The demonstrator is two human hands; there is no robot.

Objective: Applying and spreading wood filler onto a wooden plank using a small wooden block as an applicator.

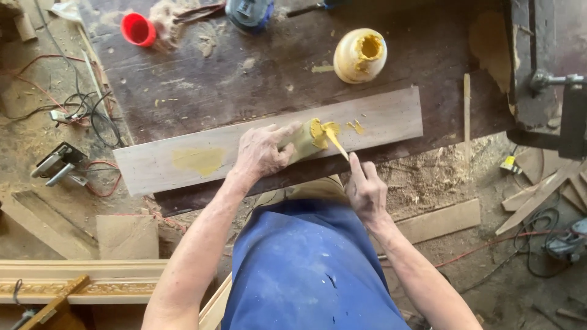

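At the near edge of the long grey plank (379, 119), the right hand (367, 192) has its fingers (356, 168) pinched on the lower end of a thin flat stick (335, 142), index stretched along it; the stick's long axis runs up and to the left, its yellow-smeared tip meeting the putty-covered end of a small wooden piece (302, 139). That piece lies just left of the stick, its length pointing right and slightly far, and the left hand (262, 153) wraps it from the left, fingers curled around its body and thumb on top, so the coated end faces the right hand. Both hands sit close together, the left directly on the piece, the right just near of it. Small dabs of yellow putty (356, 127) lie on the plank right of the tip, and a paler smear (199, 160) shows further left. Farther off on the dark surface (244, 79) stands an open putty jar (359, 56), with a red cup (137, 29) at the far left.
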